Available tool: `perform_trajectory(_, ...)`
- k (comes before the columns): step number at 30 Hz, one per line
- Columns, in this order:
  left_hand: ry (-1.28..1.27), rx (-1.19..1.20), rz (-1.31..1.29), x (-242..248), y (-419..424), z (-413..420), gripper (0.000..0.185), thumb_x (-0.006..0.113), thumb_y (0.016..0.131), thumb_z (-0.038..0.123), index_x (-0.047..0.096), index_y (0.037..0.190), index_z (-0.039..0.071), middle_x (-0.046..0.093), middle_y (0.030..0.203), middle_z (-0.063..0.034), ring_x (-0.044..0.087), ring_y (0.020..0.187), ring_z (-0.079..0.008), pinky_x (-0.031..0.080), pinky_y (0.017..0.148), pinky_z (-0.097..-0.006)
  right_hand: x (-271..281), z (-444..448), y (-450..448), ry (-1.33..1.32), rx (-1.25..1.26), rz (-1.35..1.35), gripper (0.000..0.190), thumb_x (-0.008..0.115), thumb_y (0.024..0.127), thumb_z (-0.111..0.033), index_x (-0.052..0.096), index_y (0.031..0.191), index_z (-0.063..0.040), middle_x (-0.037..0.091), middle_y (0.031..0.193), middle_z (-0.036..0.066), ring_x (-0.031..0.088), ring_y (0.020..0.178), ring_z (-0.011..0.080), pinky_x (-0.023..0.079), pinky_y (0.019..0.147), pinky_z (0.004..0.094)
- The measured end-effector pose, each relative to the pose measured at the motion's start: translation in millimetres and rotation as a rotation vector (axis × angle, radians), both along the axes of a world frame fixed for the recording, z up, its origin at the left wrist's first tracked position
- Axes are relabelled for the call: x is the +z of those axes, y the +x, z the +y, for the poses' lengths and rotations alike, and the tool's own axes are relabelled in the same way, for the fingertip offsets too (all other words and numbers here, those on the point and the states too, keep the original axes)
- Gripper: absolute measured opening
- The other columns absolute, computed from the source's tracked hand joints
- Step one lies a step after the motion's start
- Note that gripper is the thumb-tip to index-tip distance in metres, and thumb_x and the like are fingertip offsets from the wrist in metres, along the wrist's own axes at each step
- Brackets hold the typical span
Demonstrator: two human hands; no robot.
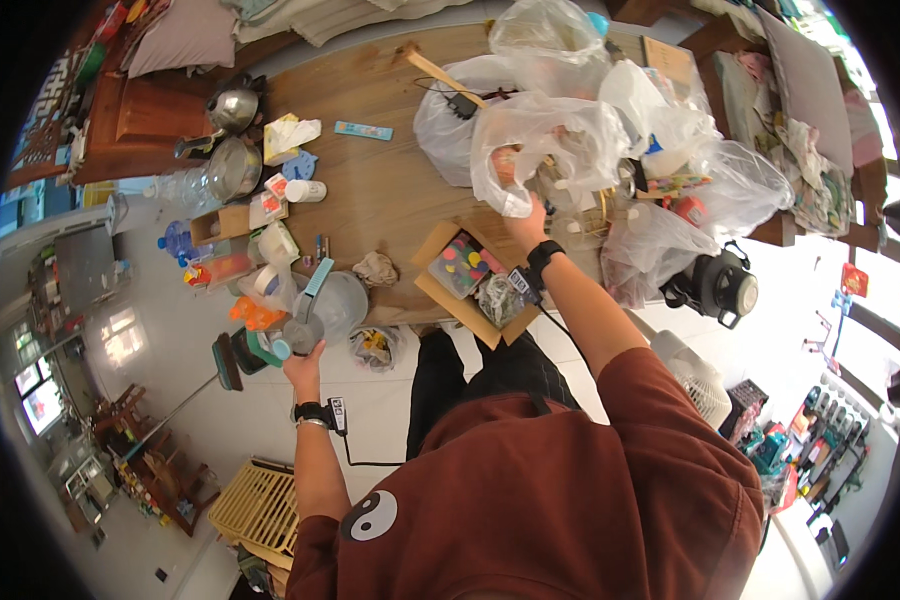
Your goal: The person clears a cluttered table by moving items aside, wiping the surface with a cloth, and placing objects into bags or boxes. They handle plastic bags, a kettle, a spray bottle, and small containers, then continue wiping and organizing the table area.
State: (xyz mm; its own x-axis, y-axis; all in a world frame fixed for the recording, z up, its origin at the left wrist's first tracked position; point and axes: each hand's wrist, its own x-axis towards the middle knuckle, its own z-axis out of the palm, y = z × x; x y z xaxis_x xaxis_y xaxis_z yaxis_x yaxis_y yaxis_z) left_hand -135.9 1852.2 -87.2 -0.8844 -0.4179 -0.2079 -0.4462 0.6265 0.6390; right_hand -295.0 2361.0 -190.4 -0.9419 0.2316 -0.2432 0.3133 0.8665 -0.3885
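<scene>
My left hand is shut around a grey cup-like container with a pale blue strap, held at the table's left front edge. Just behind it stands a large translucent plastic container. My right hand reaches to a white plastic bag; its fingertips are partly hidden by the film, so the grip is unclear. An open cardboard box lies in front of that hand, holding a clear box of coloured discs and a clear bag of greenish material.
Several plastic bags crowd the wooden table's right side. At left are a metal kettle, a tissue pack, a white bottle and an orange bag. A fan and a black-lidded jug stand right.
</scene>
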Motion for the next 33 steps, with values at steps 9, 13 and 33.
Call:
perform_trajectory(9, -0.116, 0.147, -0.001, 7, 9, 17, 0.053, 0.091, 0.063, 0.024, 0.067, 0.101, -0.005, 0.073, 0.095, -0.0128, 0.069, 0.086, -0.0234, 0.052, 0.079, -0.0347, -91, -3, -66, -0.193, -0.647, 0.089, 0.081, 0.065, 0.081, -0.042, 0.031, 0.141, 0.002, 0.046, 0.132, 0.027, 0.057, 0.106, 0.0457, 0.048, 0.087, 0.0479)
perform_trajectory(13, 0.001, 0.297, 0.115, 11, 8, 28, 0.049, 0.091, 0.063, 0.023, 0.068, 0.097, -0.005, 0.072, 0.09, -0.01, 0.065, 0.077, -0.0198, 0.051, 0.072, -0.0336, -93, -5, -49, -0.159, -0.633, 0.192, 0.081, 0.068, 0.078, -0.043, 0.035, 0.138, -0.001, 0.05, 0.127, 0.027, 0.057, 0.107, 0.0449, 0.048, 0.086, 0.048)
perform_trajectory(33, -0.102, 0.146, -0.078, 5, -4, 16, 0.075, 0.083, 0.068, 0.047, 0.057, 0.12, -0.001, 0.067, 0.112, -0.0161, 0.063, 0.105, -0.0338, 0.049, 0.088, -0.0413, 67, 2, 51, -1.084, -0.506, -0.008, 0.032, 0.075, 0.083, -0.026, 0.063, 0.1, -0.001, 0.064, 0.08, 0.005, 0.062, 0.064, 0.013, 0.049, 0.052, 0.0248)
